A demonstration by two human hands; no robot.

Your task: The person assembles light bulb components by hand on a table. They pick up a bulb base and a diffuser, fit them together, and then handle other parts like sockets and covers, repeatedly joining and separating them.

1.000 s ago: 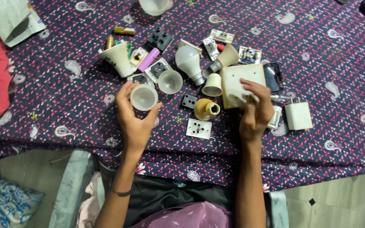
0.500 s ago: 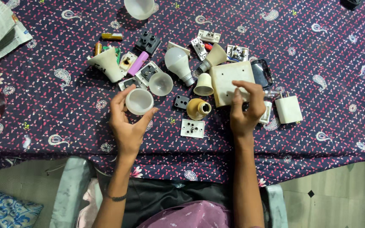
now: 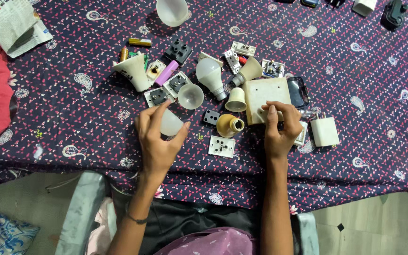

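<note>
Head view: left hand (image 3: 159, 137) curls around a frosted bulb dome (image 3: 171, 123), just above the patterned cloth (image 3: 72, 123). Right hand (image 3: 278, 128) pinches the near edge of a cream square box (image 3: 264, 94), lying beside an ochre bulb base (image 3: 229, 125) and a white charger (image 3: 324, 131).

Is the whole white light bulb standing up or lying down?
Lying down. The white light bulb rests on its side on the patterned cloth, its metal screw base pointing toward the person.
</note>
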